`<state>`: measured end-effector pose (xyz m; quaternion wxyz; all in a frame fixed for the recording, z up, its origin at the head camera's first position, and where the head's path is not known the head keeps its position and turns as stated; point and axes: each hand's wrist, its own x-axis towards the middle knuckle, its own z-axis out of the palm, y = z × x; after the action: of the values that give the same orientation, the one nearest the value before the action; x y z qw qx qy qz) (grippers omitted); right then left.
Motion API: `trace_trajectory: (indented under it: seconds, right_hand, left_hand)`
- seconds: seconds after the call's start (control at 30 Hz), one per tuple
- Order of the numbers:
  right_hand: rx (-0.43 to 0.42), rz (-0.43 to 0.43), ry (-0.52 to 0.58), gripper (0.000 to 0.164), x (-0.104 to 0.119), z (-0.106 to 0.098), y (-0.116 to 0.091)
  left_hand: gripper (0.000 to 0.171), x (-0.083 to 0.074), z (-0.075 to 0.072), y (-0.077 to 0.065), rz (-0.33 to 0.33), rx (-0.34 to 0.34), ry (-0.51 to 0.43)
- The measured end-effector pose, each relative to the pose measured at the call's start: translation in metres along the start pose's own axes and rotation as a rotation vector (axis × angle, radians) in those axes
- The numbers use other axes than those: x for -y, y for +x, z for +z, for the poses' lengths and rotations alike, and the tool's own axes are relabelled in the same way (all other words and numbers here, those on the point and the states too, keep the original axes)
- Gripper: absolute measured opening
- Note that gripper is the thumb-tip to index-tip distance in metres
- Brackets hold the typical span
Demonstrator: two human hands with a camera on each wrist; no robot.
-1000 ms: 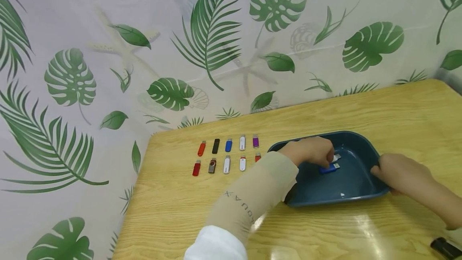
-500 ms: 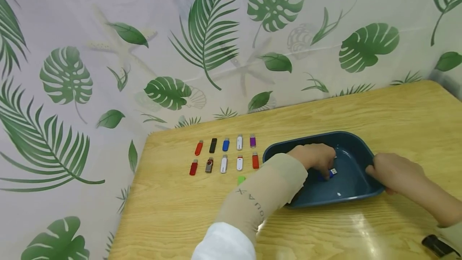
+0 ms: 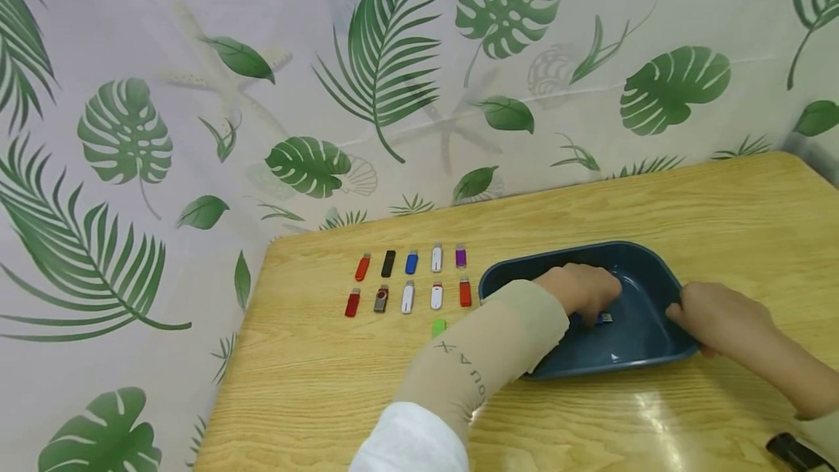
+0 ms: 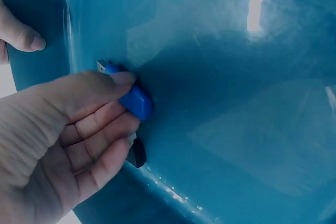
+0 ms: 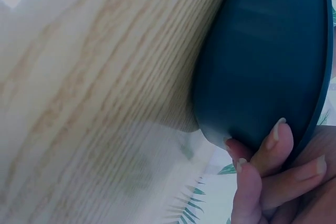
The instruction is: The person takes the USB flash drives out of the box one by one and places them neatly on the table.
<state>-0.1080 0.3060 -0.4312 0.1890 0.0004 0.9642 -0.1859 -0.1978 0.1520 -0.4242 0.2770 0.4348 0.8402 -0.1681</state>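
Note:
My left hand reaches down into a dark blue plastic tub. In the left wrist view its thumb and fingers pinch a blue USB stick, metal plug toward the upper left. Just below the fingertips lies a black-ended stick, mostly hidden by the hand. On the tub's right side, my right hand grips the rim. The right wrist view shows its fingers curled against the tub's outer wall.
Left of the tub, two rows of USB sticks lie on the wooden table, among them a red one and a purple one. A green stick lies nearer, beside the left sleeve. A black object sits at lower right.
My left hand has shifted slightly right and down inside the tub, and now covers most of the blue USB stick and the white one beside it. My right hand stays on the rim.

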Motion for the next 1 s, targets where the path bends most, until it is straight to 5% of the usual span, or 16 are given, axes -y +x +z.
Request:
trace_trajectory:
  seconds: [0.2, 0.37, 0.67, 0.9, 1.0]
  right_hand:
    - [0.007, -0.008, 0.009, 0.029, 0.002, 0.005, 0.002]
    - [0.001, 0.018, 0.013, 0.028, 0.003, 0.006, 0.0]
    - [0.012, 0.022, 0.022, 0.029, 0.002, 0.004, -0.002]
    - [0.005, 0.02, 0.026, 0.032, 0.0, -0.001, -0.002]
    - [0.009, 0.026, 0.028, 0.033, -0.001, 0.0, -0.001]
  left_hand:
    - [0.013, 0.013, 0.008, 0.002, -0.005, 0.019, -0.147]
    - [0.019, 0.027, 0.008, -0.004, 0.053, -0.01, -0.244]
    - [0.009, 0.055, 0.004, -0.038, 0.042, -0.116, -0.327]
    - [0.047, 0.073, 0.01, -0.058, 0.042, -0.16, -0.359]
    - [0.05, 0.079, 0.013, -0.067, 0.011, -0.195, -0.369]
